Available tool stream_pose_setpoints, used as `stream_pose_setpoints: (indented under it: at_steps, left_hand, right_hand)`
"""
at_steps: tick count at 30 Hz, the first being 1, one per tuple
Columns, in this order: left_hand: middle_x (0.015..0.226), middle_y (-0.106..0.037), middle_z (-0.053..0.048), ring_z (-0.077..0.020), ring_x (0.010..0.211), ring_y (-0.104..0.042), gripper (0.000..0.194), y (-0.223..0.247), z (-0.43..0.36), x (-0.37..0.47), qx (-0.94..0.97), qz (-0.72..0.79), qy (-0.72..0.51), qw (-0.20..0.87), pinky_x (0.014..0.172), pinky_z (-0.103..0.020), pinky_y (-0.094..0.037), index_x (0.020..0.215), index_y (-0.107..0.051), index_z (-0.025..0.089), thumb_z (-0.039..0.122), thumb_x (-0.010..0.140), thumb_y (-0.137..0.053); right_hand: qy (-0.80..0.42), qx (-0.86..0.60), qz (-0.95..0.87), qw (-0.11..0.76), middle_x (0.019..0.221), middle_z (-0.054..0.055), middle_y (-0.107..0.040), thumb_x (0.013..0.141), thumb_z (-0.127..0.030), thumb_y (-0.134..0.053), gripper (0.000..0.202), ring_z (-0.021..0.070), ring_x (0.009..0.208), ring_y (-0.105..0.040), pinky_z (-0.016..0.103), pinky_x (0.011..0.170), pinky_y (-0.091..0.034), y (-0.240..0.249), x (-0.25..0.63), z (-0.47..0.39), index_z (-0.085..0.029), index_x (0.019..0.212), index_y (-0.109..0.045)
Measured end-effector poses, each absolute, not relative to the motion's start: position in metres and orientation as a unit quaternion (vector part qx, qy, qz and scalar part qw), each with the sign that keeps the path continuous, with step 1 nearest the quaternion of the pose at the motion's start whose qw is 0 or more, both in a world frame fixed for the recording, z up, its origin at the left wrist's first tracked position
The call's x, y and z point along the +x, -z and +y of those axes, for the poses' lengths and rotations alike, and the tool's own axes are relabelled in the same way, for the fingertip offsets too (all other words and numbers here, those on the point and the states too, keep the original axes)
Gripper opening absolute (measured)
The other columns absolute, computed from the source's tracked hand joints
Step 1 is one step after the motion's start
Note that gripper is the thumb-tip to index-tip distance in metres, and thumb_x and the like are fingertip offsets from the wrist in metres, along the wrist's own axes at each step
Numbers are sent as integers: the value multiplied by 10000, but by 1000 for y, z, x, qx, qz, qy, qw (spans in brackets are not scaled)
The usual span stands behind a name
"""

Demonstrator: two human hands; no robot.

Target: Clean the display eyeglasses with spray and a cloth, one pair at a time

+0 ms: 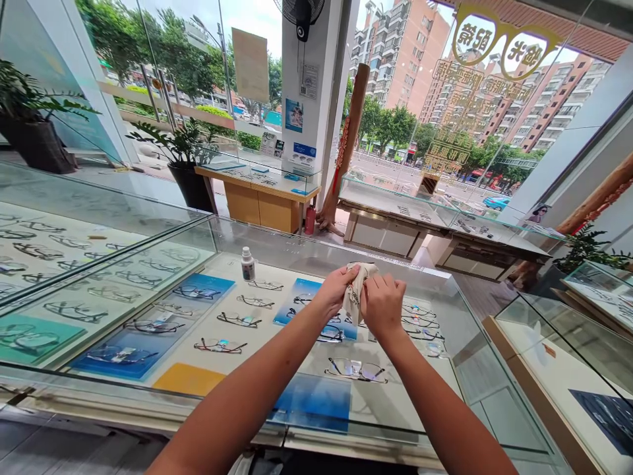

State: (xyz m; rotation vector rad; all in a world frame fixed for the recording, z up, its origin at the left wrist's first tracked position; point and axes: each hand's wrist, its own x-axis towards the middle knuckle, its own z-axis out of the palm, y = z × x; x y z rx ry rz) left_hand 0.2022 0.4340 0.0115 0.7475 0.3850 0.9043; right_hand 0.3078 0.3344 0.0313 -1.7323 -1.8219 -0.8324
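Both my hands are held together above the glass display case (400, 412). A crumpled beige cloth (357, 287) with dark print is between them. My left hand (338, 290) pinches the cloth from the left, thumb on top. On the other side, my right hand (383, 305) is closed in a loose fist against the cloth. Whether something is wrapped inside the cloth, I cannot tell. Below my hands lies a pair of eyeglasses (356, 371) in the case. A small white bottle (248, 264) with a dark label stands on the case, left of my hands.
Rows of eyeglasses (240, 320) lie inside the case, some on blue cards (205, 287). A yellow card (188, 379) is near the front edge. More glass cases (554, 343) stand to the right. Behind are a wooden cabinet (270, 210), a potted plant (185, 155) and a pillar (324, 132).
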Motion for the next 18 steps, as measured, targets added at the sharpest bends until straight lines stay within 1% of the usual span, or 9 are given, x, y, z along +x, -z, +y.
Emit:
stream_pose_setpoints:
  at_steps: [3,6,10,12,15,18]
  left_hand:
    - [732,-719,-36,-123,625,-617,604,-13,432,202,353,186,-427,812,604,-242,-492,925,-733,104,453,536,-1035]
    - [703,-699,-24,-113,613,-589,596,-13,431,203,363,186,-435,802,599,-236,-472,901,-731,107,472,536,-1029]
    - [684,-673,-4,-101,586,-551,597,-13,428,204,386,207,-462,771,568,-228,-435,868,-717,123,593,599,-968]
    - [672,-663,2,-105,574,-546,595,-14,426,204,411,216,-466,753,552,-229,-425,859,-706,135,643,641,-927]
    - [698,-683,-13,-114,579,-562,604,-17,424,203,449,214,-456,738,541,-228,-426,902,-712,135,668,682,-893]
    - [751,-722,-41,-126,605,-593,615,-19,422,201,476,215,-447,726,555,-232,-450,973,-729,120,642,696,-897]
  right_hand:
    - [300,-641,-663,244,838,69,-675,991,-187,-580,164,256,867,-493,418,816,-236,-28,306,336,-194,836,-631]
    - [296,-647,-657,250,845,68,-678,993,-198,-585,160,257,867,-491,417,813,-242,-25,305,335,-195,843,-639]
    - [283,-645,-657,270,855,75,-674,1026,-234,-563,197,255,867,-484,419,820,-256,-22,302,328,-198,876,-687]
    - [260,-649,-650,299,886,78,-666,1015,-261,-592,182,257,884,-483,417,822,-265,-21,301,324,-212,905,-729]
    - [171,-660,-624,382,936,77,-653,976,-296,-642,159,265,929,-495,408,833,-300,-20,306,322,-238,904,-771]
    - [-16,-623,-613,486,923,61,-685,929,-313,-654,162,251,927,-552,393,850,-372,-16,321,328,-228,848,-766]
